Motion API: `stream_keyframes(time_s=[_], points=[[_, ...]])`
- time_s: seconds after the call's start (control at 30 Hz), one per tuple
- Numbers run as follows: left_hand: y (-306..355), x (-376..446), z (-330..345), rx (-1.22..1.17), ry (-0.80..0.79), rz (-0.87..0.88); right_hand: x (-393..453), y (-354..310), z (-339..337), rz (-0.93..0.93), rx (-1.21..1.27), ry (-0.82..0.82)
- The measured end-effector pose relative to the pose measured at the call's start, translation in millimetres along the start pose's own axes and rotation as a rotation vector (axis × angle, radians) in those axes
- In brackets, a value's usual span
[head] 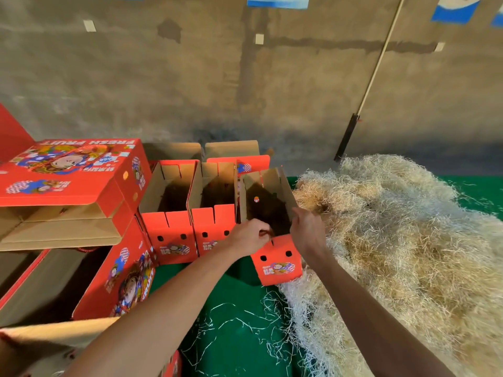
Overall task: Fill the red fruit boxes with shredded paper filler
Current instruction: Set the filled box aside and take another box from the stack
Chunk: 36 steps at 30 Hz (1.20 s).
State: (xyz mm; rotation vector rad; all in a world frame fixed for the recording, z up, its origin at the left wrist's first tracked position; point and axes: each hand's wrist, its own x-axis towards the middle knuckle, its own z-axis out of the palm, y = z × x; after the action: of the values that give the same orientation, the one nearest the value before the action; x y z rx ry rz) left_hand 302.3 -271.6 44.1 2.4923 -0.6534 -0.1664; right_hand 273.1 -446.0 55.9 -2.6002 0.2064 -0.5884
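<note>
An open red fruit box [279, 263] is tilted toward the big pile of pale shredded paper filler [402, 246] on the right. My left hand [251, 235] grips the box's near left rim, fingers curled over the edge. My right hand [307, 229] holds its right wall, beside the filler. The inside of this box looks dark; I cannot tell what it holds. Two more open red boxes [168, 213] [215, 210] stand upright in a row to its left, their insides in shadow.
Larger red fruit cartons [68, 175] [122, 276] are stacked at the left. A green table cover [231, 308] carries loose filler strands in front. A concrete wall stands behind, with a long-handled tool [351, 131] leaning on it.
</note>
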Motion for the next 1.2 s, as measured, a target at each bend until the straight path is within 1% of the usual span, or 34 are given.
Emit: stream_keyframes(time_s=[0.1, 0.2, 0.27, 0.37, 0.4, 0.43, 0.5, 0.57, 0.6, 0.67, 0.77, 0.83, 0.93, 1.03, 1.13, 1.2], points=[[17.8, -16.6, -16.9, 0.177, 0.063, 0.038, -24.4, -5.1, -15.0, 0.0, 0.041, 0.059], [30.2, -41.9, -32.8, 0.221, 0.106, 0.105, -45.7, -11.8, -34.4, 0.002, 0.092, 0.125], [34.2, -62.7, -41.1, 0.145, 0.156, 0.159, -61.1, -15.3, -48.0, -0.005, 0.156, 0.148], [30.1, -92.7, -48.7, -0.095, 0.322, 0.31, -85.2, -17.3, -63.4, -0.006, 0.218, 0.149], [26.4, -100.6, -50.4, -0.163, 0.345, 0.327, -93.5, -17.7, -68.0, -0.004, 0.226, 0.143], [22.2, -107.2, -52.5, -0.218, 0.337, 0.299, -101.5, -17.7, -72.9, -0.012, 0.244, 0.13], [12.9, -119.1, -55.9, -0.26, 0.257, 0.202, -117.1, -16.1, -80.7, -0.046, 0.316, 0.071], [5.6, -127.9, -57.7, -0.176, 0.166, 0.17, -129.7, -13.4, -87.7, -0.037, 0.406, -0.002], [2.8, -131.6, -57.5, -0.092, 0.147, 0.181, -135.2, -11.3, -89.8, -0.021, 0.454, -0.021], [4.5, -137.8, -58.1, 0.053, 0.162, 0.231, -144.5, -4.0, -92.5, 0.001, 0.521, -0.028], [13.5, -146.0, -57.9, 0.078, 0.149, 0.316, -156.5, 14.1, -92.8, 0.07, 0.615, -0.016], [15.7, -151.8, -57.3, 0.109, 0.098, 0.338, -163.6, 24.9, -95.3, 0.124, 0.721, 0.014], [16.2, -164.3, -59.8, 0.22, -0.02, 0.298, -170.7, 30.5, -105.1, 0.165, 0.909, 0.035], [20.0, -177.1, -59.7, 0.269, -0.105, 0.289, -172.9, 38.1, -109.9, 0.181, 0.925, 0.002], [35.0, -192.4, -56.4, 0.193, -0.22, 0.306, -177.1, 48.4, -107.4, 0.221, 0.894, -0.033], [48.4, -203.6, -50.8, 0.162, -0.241, 0.331, -180.8, 51.0, -107.1, 0.256, 0.909, -0.041]])
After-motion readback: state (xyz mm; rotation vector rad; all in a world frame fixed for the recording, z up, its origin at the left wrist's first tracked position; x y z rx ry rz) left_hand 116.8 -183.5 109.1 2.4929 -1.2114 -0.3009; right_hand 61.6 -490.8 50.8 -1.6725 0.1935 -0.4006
